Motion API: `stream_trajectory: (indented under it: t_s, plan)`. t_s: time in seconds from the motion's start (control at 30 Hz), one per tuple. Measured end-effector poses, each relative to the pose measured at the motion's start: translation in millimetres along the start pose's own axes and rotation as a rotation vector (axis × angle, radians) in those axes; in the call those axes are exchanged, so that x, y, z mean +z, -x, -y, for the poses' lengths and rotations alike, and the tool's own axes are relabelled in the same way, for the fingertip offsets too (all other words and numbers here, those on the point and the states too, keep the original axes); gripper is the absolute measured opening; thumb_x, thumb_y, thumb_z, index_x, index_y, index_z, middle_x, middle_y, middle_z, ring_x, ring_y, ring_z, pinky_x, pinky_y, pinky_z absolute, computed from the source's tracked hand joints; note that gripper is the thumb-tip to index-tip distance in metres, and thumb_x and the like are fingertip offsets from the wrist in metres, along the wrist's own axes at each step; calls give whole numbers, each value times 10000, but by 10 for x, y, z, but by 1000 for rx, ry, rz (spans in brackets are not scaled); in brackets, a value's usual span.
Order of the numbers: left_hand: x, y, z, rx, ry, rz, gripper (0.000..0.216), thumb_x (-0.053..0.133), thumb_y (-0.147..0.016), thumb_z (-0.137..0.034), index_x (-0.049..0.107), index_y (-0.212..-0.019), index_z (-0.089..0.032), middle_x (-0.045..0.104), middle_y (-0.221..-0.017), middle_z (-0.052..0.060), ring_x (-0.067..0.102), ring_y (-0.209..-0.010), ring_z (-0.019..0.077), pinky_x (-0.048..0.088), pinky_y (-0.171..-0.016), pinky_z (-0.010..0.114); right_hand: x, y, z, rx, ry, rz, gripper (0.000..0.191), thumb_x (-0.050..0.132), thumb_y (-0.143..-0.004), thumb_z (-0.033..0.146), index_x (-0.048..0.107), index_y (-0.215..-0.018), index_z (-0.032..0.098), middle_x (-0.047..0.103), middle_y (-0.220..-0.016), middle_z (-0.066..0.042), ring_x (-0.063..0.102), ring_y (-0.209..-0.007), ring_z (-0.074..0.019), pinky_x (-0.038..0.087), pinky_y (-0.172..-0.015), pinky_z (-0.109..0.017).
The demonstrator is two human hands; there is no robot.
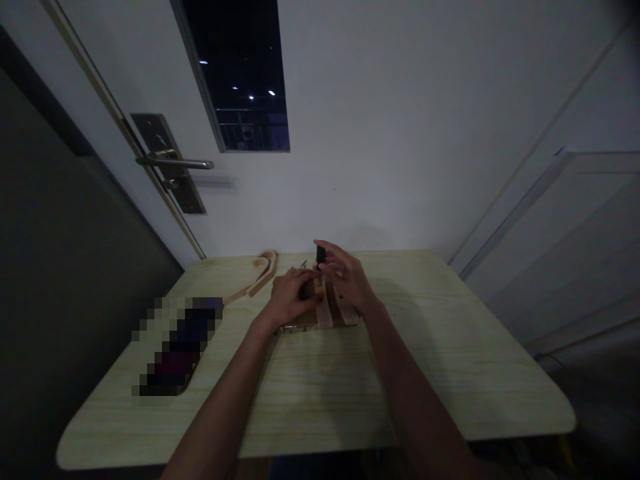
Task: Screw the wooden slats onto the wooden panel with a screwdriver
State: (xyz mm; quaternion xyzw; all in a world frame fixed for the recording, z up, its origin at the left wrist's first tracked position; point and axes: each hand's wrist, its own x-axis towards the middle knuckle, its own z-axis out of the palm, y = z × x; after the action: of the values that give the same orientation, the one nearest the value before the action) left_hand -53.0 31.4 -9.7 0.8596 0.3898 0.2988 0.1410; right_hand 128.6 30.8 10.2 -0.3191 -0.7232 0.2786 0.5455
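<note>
In the middle of the head view a brown, shiny-edged board or flat packet (pixel 300 327) lies on the table. A beige strap (pixel 324 313) crosses it, with a second beige strap (pixel 347 311) beside it on the right. My left hand (pixel 287 297) rests on the brown piece, its thumb and forefinger pressing the first strap down. Above that strap, my right hand (pixel 347 273) pinches a small upright tool with a black handle (pixel 321 255); its lower end meets the strap near my left fingertips. Dimness hides the tool's exact kind.
Behind my left hand lies a curled beige strap (pixel 267 267), near a few small metal pieces (pixel 303 265). A blurred-out dark flat object (pixel 185 347) is at the left of the pale wooden table (pixel 320 393). A white door with a metal handle (pixel 185 163) stands directly behind.
</note>
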Motion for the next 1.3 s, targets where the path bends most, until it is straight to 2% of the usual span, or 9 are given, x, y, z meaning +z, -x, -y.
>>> stream_trajectory:
  t_s: [0.2, 0.3, 0.33, 0.5, 0.73, 0.87, 0.97, 1.13, 1.3]
  plan:
    - [1, -4, -6, 1, -5, -8, 410, 658, -785, -381, 623, -1146, -189, 638, -1180, 99, 564, -1061, 284, 444, -922, 455, 12, -12, 72, -61, 75, -15, 402, 588, -887, 333, 555, -1287, 344, 619, -1227, -43, 626, -903, -150, 595, -801, -340]
    - [1, -10, -1, 20, -3, 2, 420, 654, -791, -388, 619, -1155, -182, 641, -1181, 102, 565, -1064, 283, 432, -941, 455, 12, -2, 132, -54, -6, 17, 379, 533, -916, 356, 548, -1293, 324, 582, -1300, -55, 567, -1164, -194, 573, -891, -369]
    - [2, -10, 0, 22, -1, 3, 419, 653, -792, -391, 620, -1154, -183, 643, -1176, 101, 566, -1065, 282, 433, -940, 452, 11, 2, 137, -38, -48, 36, 385, 522, -921, 370, 537, -1302, 318, 575, -1320, -58, 563, -1187, -199, 562, -920, -386]
    - [13, -1, 10, 3, -9, -5, 423, 661, -782, -391, 623, -1144, -176, 646, -1148, 106, 560, -1065, 287, 451, -906, 442, 9, 10, 81, 42, -138, 72, 409, 529, -915, 396, 515, -1315, 312, 611, -1273, -66, 644, -1054, -191, 568, -904, -401]
    - [1, -5, -3, 10, -12, 3, 413, 661, -784, -382, 623, -1145, -185, 650, -1140, 96, 562, -1065, 279, 444, -914, 435, 32, -6, 35, 22, -16, -32, 459, 610, -867, 336, 497, -1312, 337, 634, -1138, -43, 636, -902, -165, 581, -776, -345]
    - [-6, 2, -19, 5, -10, -3, 411, 672, -778, -349, 618, -1157, -199, 644, -1157, 89, 558, -1081, 279, 435, -931, 437, 42, -10, 38, -1, 56, -76, 391, 659, -832, 316, 571, -1212, 320, 629, -1161, -32, 618, -846, -150, 572, -719, -308]
    - [-1, 3, -17, 9, 2, -6, 420, 670, -788, -355, 611, -1173, -198, 640, -1169, 93, 560, -1083, 282, 433, -935, 439, 36, -5, 85, -17, 78, -44, 381, 653, -835, 341, 577, -1207, 308, 621, -1206, -43, 620, -867, -154, 581, -718, -307]
    - [18, -7, 19, 18, -2, -1, 406, 659, -797, -390, 620, -1153, -199, 634, -1185, 95, 556, -1085, 286, 424, -946, 454, 22, 13, 148, -5, -56, 38, 369, 541, -909, 371, 521, -1269, 292, 630, -1217, -67, 634, -1074, -189, 565, -896, -388]
    - [22, -1, 36, 7, -11, 3, 422, 667, -779, -372, 619, -1154, -185, 633, -1171, 101, 556, -1066, 287, 438, -926, 449, 40, 1, 114, 28, -52, 13, 350, 597, -873, 364, 571, -1217, 300, 662, -1148, -46, 673, -948, -171, 591, -822, -360]
